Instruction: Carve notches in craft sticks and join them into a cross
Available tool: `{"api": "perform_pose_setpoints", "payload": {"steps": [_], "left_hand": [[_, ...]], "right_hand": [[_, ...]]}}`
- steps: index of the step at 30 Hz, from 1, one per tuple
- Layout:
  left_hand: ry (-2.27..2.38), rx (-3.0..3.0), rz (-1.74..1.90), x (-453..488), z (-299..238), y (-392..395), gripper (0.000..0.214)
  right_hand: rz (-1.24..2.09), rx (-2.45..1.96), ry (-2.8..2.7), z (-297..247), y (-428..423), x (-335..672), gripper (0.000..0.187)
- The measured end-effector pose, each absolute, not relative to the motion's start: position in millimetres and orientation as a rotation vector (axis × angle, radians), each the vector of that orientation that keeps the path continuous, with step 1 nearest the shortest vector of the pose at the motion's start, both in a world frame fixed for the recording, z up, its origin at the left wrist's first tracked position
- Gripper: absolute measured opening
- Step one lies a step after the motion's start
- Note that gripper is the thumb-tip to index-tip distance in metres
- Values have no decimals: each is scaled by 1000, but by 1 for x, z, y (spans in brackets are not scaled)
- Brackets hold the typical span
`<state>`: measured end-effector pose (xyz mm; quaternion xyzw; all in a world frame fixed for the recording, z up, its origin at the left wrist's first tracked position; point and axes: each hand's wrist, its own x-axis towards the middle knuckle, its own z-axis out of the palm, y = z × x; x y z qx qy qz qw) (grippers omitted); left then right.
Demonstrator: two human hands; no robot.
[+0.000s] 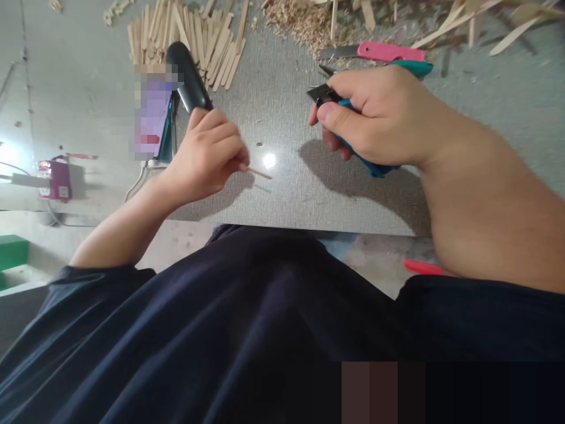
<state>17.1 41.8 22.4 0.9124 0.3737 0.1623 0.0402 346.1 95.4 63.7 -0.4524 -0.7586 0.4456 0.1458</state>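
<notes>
My left hand (pixel 212 150) is closed in a pinch around a thin wooden stick (pixel 260 173), whose end sticks out to the right above the table. Most of that stick is hidden by my fingers. A black, rounded, oblong object (pixel 188 73) lies just beyond this hand. On the right, my right hand (pixel 375 112) is wrapped around a blue utility knife (pixel 375 169) with a dark, flat blade pointing left. My palm covers much of its handle. The two hands are apart.
Many flat wooden sticks (pixel 212 44) lie at the back, beside wood shavings (pixel 300 23). A pink-handled knife (pixel 391 51) and a teal handle (pixel 415 67) are beyond my right hand. A phone with a lilac screen (pixel 152 121) stands at the left, with a purple box (pixel 55 179) farther out.
</notes>
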Motion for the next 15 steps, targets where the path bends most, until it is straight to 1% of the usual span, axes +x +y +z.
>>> {"api": "perform_pose_setpoints", "payload": {"steps": [2,4,7,9,11,13,15], "left_hand": [[904,2857,581,-3,24,23,27],[748,2866,530,-14,20,5,25],[699,2895,503,-14,9,-2,24],[782,2921,426,-8,-2,15,26],[867,2863,385,2,-13,48,28],[1063,2761,428,12,-20,90,23],[1288,2668,582,24,-20,126,19]], "right_hand": [[1307,-1288,-2163,63,97,347,22],[1320,-1263,-2145,63,98,348,22],[1311,-1247,-2113,62,100,349,23],[1320,-1246,-2093,61,101,350,23],[1334,-1251,-2080,61,103,351,21],[1343,-1257,-2065,62,104,352,21],[1344,-1259,-2040,63,105,353,23]]}}
